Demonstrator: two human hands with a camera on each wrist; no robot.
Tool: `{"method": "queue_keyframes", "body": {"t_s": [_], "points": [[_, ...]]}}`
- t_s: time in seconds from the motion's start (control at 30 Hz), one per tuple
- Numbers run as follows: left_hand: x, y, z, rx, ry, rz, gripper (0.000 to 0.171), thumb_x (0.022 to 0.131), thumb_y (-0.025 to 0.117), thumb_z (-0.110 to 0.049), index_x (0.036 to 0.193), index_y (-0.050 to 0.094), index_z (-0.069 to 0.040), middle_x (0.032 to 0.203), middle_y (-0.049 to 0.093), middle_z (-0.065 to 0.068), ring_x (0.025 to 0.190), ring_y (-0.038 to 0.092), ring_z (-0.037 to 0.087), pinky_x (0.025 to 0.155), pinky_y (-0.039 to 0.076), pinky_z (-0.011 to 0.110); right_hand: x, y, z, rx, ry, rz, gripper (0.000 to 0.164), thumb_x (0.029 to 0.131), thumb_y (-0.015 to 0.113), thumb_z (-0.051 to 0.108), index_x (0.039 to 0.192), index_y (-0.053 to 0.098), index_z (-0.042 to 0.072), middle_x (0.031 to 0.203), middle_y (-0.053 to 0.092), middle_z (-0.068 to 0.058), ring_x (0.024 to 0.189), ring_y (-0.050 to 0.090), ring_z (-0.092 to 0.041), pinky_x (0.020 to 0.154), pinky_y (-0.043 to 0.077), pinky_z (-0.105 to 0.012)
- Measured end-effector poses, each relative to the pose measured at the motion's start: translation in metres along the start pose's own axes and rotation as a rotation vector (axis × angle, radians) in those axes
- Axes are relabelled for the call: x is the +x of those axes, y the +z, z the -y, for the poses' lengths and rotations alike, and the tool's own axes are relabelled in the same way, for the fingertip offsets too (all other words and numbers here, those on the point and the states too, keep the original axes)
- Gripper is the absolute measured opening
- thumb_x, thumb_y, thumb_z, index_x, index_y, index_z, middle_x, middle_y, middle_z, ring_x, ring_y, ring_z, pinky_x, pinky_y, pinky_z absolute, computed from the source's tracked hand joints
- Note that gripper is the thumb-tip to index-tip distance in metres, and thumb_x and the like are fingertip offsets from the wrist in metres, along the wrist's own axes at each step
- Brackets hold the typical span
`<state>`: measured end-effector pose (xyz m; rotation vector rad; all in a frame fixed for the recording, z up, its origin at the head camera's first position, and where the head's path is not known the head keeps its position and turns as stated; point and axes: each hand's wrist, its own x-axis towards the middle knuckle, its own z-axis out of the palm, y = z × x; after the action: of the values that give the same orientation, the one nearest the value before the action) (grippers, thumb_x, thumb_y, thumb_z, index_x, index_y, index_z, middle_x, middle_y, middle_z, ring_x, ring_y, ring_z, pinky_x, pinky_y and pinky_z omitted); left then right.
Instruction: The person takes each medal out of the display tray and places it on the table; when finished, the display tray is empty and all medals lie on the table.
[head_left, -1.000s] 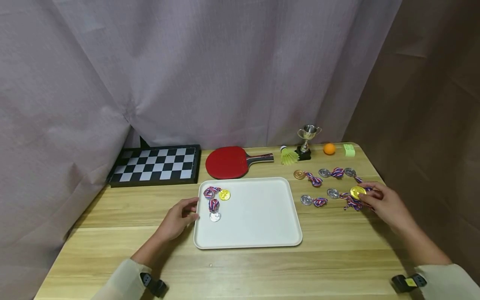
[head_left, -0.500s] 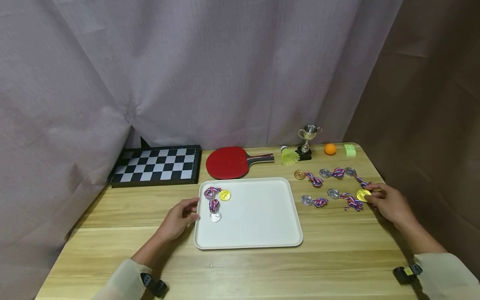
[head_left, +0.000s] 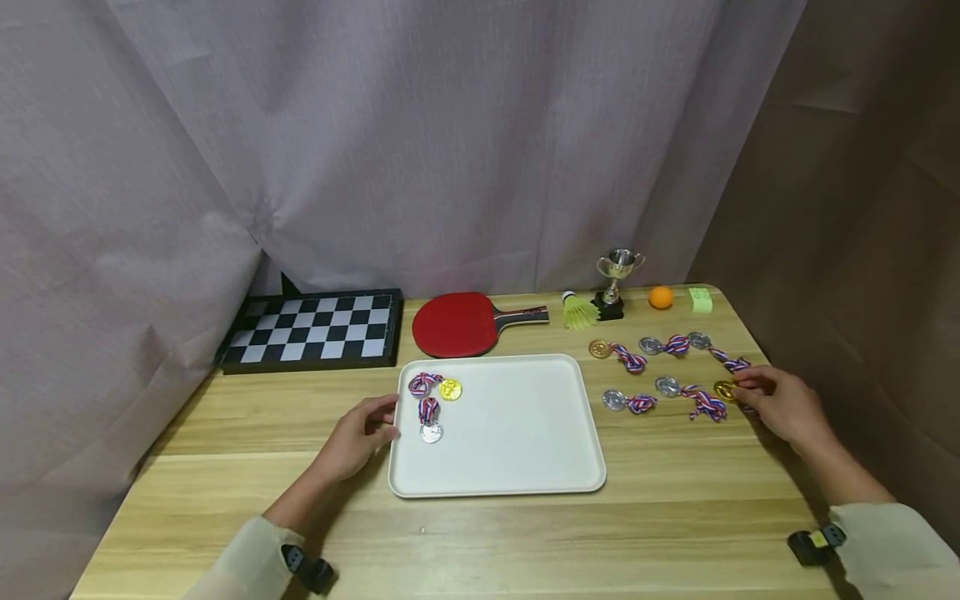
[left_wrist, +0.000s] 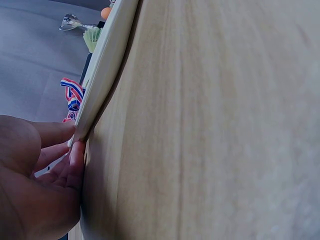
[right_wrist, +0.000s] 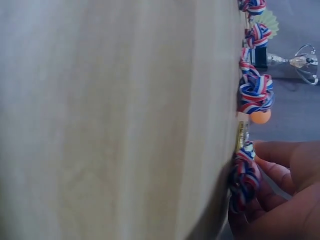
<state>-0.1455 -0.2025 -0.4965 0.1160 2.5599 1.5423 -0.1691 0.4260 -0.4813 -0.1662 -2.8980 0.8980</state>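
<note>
- Head view: even, soft indoor light from above; the wooden table (head_left: 675,500) is evenly lit, without glare.
- Shadows are faint and short: a soft one lies under the left hand (head_left: 358,442) beside the white tray (head_left: 517,467), another under the right hand (head_left: 780,404).
- The curtain (head_left: 450,142) shows gentle shading in its folds; the brown cloth (head_left: 862,208) at right is dimmer.
- Straight lines bow slightly toward the frame edges; focus is moderately sharp, with small items at the back rendered soft.
- Left wrist view: the near table surface is blurred and pale; the fingers (left_wrist: 50,135) are dark and out of focus.
- Right wrist view: the tabletop is washed out and blurred; the striped ribbons (right_wrist: 255,92) are sharper.
</note>
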Motion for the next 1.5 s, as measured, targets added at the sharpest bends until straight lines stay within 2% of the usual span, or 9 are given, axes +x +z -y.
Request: {"method": "queue_keyframes", "body": {"t_s": [0.1,0.2,0.4,0.5,0.63,0.73,0.8,1.23,1.5], "points": [[0.000,0.000,0.000,0.006,-0.001,-0.002,0.054,0.092,0.070,0.006,0.144,0.055,0.003,0.117,0.064,0.016,0.105,0.061,0.026,0.082,0.052,0.021,0.000,-0.005,0.003,-0.019,-0.023,-0.012,0.028,0.100,0.067,0.017,0.117,0.067,-0.005,0.102,0.071,-0.024,0.075,0.055,-0.006,0.061,0.043,-0.029],[0.001,0.000,0.000,0.004,-0.002,-0.004,0.054,0.092,0.070,0.006,0.144,0.055,0.003,0.118,0.064,0.016,0.105,0.061,0.026,0.082,0.052,0.022,0.000,-0.011,0.009,-0.031,-0.057,-0.030,0.028,0.098,0.070,0.019,0.114,0.069,-0.004,0.099,0.071,-0.023,0.076,0.052,0.002,0.064,0.041,-0.030],[0.002,0.000,0.001,0.005,0.002,0.000,0.054,0.093,0.070,0.005,0.144,0.055,0.002,0.120,0.064,0.016,0.106,0.062,0.026,0.084,0.052,0.022,-0.004,-0.014,0.034,-0.001,-0.150,-0.049,0.027,0.098,0.071,0.018,0.116,0.070,-0.002,0.100,0.071,-0.020,0.077,0.042,0.020,0.059,0.041,-0.023],[0.002,0.000,0.001,0.008,-0.002,0.001,0.054,0.093,0.070,0.005,0.145,0.055,0.002,0.120,0.064,0.015,0.106,0.062,0.026,0.084,0.052,0.022,-0.007,-0.010,0.054,0.032,-0.194,-0.036,0.025,0.098,0.070,0.014,0.117,0.070,-0.003,0.100,0.071,-0.020,0.079,0.046,0.015,0.060,0.041,-0.020],[0.002,0.000,0.001,0.007,-0.004,-0.001,0.054,0.093,0.070,0.005,0.144,0.055,0.002,0.120,0.064,0.016,0.107,0.062,0.026,0.084,0.052,0.022,-0.009,0.000,0.086,0.073,-0.223,0.023,0.026,0.098,0.071,0.012,0.119,0.069,-0.003,0.103,0.071,-0.019,0.089,0.060,-0.008,0.065,0.044,-0.020],[0.002,0.000,0.001,0.005,-0.003,-0.001,0.054,0.093,0.070,0.006,0.144,0.055,0.003,0.120,0.064,0.016,0.106,0.062,0.026,0.084,0.052,0.022,-0.010,0.009,0.110,0.101,-0.227,0.098,0.030,0.099,0.070,0.016,0.122,0.068,-0.003,0.106,0.071,-0.018,0.098,0.063,-0.027,0.071,0.049,-0.025],[0.001,0.001,0.001,0.003,-0.003,0.000,0.054,0.093,0.070,0.006,0.144,0.055,0.003,0.119,0.064,0.016,0.106,0.062,0.026,0.084,0.053,0.022,-0.011,0.016,0.124,0.119,-0.227,0.147,0.033,0.099,0.070,0.019,0.125,0.068,-0.001,0.106,0.070,-0.016,0.101,0.063,-0.031,0.074,0.050,-0.029],[0.001,0.001,0.001,-0.004,-0.002,0.000,0.055,0.092,0.070,0.006,0.144,0.055,0.003,0.117,0.065,0.016,0.105,0.062,0.026,0.082,0.053,0.022,-0.007,0.082,0.208,0.249,-0.357,0.333,0.025,0.096,0.072,0.009,0.119,0.071,0.000,0.110,0.071,-0.015,0.098,0.064,-0.024,0.086,0.055,-0.042],[0.001,0.000,0.002,-0.002,0.007,-0.001,0.054,0.092,0.070,0.006,0.144,0.055,0.003,0.118,0.065,0.016,0.105,0.062,0.026,0.082,0.053,0.022,-0.006,0.131,0.261,0.247,-0.438,0.431,0.025,0.093,0.075,0.011,0.117,0.072,0.002,0.113,0.073,-0.013,0.100,0.066,-0.023,0.087,0.054,-0.039]]}}
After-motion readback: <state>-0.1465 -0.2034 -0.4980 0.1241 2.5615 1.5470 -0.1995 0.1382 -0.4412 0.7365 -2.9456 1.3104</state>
